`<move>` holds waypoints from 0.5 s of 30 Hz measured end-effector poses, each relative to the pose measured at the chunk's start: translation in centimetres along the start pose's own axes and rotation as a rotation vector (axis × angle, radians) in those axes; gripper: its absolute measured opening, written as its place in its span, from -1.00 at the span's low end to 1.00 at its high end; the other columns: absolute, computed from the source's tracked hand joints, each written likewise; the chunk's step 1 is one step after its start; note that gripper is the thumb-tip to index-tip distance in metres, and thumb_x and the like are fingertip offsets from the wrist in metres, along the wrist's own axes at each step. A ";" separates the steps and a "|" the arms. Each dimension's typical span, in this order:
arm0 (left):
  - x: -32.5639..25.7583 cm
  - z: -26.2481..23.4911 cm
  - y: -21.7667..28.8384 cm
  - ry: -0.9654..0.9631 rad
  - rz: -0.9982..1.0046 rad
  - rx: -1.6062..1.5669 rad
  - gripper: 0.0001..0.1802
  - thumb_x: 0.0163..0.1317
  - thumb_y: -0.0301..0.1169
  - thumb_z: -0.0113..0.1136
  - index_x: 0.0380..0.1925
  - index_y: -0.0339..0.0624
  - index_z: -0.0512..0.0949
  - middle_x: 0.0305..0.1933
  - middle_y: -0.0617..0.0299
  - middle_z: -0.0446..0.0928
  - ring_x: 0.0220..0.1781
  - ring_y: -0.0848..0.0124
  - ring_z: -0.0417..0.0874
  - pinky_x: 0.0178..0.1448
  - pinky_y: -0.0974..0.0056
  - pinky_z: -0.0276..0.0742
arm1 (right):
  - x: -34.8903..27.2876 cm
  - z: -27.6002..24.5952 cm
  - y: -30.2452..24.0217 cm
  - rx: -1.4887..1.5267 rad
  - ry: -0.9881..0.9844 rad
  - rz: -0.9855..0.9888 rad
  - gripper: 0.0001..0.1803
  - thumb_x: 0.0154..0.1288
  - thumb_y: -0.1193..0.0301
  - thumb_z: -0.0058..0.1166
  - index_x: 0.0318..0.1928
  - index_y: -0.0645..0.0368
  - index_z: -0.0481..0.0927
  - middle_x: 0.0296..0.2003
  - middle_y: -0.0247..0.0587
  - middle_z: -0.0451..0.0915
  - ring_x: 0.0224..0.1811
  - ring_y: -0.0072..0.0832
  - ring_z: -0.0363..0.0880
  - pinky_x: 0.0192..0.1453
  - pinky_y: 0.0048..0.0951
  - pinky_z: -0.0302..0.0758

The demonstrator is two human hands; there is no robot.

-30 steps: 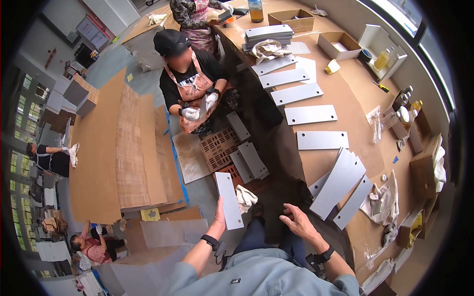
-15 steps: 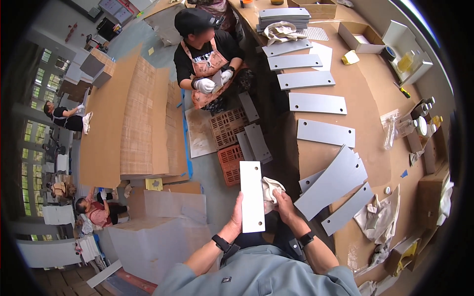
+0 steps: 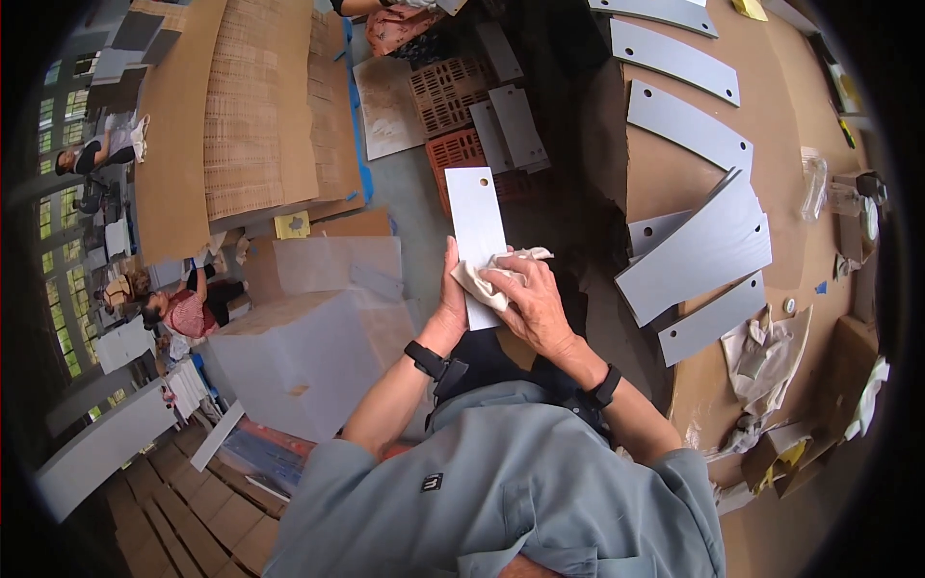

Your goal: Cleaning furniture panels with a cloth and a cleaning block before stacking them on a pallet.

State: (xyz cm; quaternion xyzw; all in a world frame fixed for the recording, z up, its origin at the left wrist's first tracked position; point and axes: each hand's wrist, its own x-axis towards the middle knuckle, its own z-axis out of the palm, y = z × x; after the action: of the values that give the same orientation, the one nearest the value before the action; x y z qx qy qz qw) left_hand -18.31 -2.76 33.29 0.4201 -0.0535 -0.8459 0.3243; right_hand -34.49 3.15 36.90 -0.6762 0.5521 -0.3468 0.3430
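Note:
A flat, light grey rectangular panel (image 3: 474, 214) with a dark hole near its far end stands lengthwise in front of me. Along its left edge my left hand (image 3: 450, 297) grips it, fingers mostly hidden behind. My right hand (image 3: 533, 301) presses a bunched cream cloth (image 3: 485, 277) against the panel's face, its fingers bent over the cloth. The cloth covers part of the panel's lower half, so any hole there is out of sight.
At right, a cardboard-covered table (image 3: 785, 135) bears several grey panels, one wide panel (image 3: 696, 252) lying across others. Another cloth (image 3: 766, 352) lies on its near part. Orange crates (image 3: 453, 149) with panels stand ahead on the floor. A co-worker's apron (image 3: 395, 29) shows beyond; cardboard stacks (image 3: 255, 116) stand left.
My right hand has brought the cloth from beside the panel onto its face. The panel now leans slightly differently. My view has tilted downward, leaving most of the co-worker out of frame.

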 end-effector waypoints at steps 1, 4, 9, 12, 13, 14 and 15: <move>0.0 0.0 -0.1 0.017 0.035 0.015 -0.04 0.40 0.42 -0.30 0.39 -0.23 0.31 0.30 -0.02 0.48 0.24 0.10 0.59 0.37 0.03 0.51 | 1.0 1.1 0.4 -0.106 0.017 -0.012 -0.48 0.24 0.35 0.28 0.24 -0.15 0.58 0.21 -0.16 0.45 0.25 -0.09 0.39 0.38 -0.09 0.30; -0.7 -0.4 -0.7 0.082 0.015 0.070 -0.09 0.43 0.37 -0.29 0.41 -0.20 0.28 0.22 -0.07 0.52 0.17 0.11 0.64 0.26 0.05 0.60 | 6.6 3.7 3.7 -0.227 0.156 0.008 -0.43 0.23 0.34 0.28 0.28 -0.26 0.56 0.35 -0.15 0.36 0.35 -0.01 0.31 0.42 -0.08 0.27; -1.7 -3.9 0.2 -0.120 -0.183 -0.031 -0.05 0.43 0.39 -0.34 0.37 -0.29 0.30 0.09 -0.12 0.59 -0.06 0.17 0.72 0.04 0.12 0.70 | 15.7 4.4 13.1 0.285 0.145 0.299 -0.70 0.46 0.24 0.15 0.08 0.10 0.64 -0.06 -0.14 0.62 -0.05 -0.29 0.61 0.05 -0.32 0.54; -1.4 -7.7 0.9 -0.160 -0.114 -0.069 -0.05 0.43 0.39 -0.35 0.36 -0.28 0.33 0.10 -0.13 0.58 -0.04 0.17 0.71 0.05 0.10 0.70 | 17.5 5.4 13.7 0.190 0.384 0.298 -0.69 0.49 0.22 0.12 0.05 0.15 0.65 -0.14 -0.18 0.60 -0.20 -0.41 0.62 -0.07 -0.39 0.56; -1.0 -8.9 1.1 -0.160 -0.113 -0.104 -0.05 0.43 0.40 -0.34 0.36 -0.28 0.33 0.10 -0.13 0.58 -0.04 0.17 0.71 0.05 0.09 0.70 | 17.6 5.6 13.4 0.154 0.401 0.250 -0.68 0.48 0.22 0.13 0.06 0.15 0.65 -0.09 -0.16 0.59 -0.18 -0.41 0.62 -0.05 -0.39 0.56; -0.8 -10.1 1.1 -0.160 -0.111 -0.137 -0.05 0.43 0.40 -0.34 0.36 -0.27 0.34 0.10 -0.14 0.58 -0.03 0.17 0.71 0.06 0.09 0.70 | 17.3 5.9 12.4 0.120 0.418 0.201 -0.68 0.47 0.22 0.14 0.07 0.14 0.65 -0.04 -0.15 0.58 -0.15 -0.40 0.62 -0.04 -0.39 0.57; -0.3 -11.2 1.0 -0.158 -0.105 -0.148 -0.05 0.43 0.40 -0.34 0.36 -0.27 0.34 0.10 -0.14 0.58 -0.03 0.17 0.71 0.06 0.09 0.70 | 16.9 6.6 12.3 0.117 0.406 0.197 -0.68 0.47 0.22 0.14 0.07 0.14 0.65 -0.04 -0.15 0.58 -0.15 -0.40 0.62 -0.04 -0.39 0.57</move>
State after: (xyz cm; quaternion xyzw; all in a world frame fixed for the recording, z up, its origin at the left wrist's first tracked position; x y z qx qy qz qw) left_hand -9.39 -1.36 26.67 0.3292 0.0054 -0.8938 0.3044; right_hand -32.62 -14.84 24.50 -0.5143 0.6521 -0.4721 0.2957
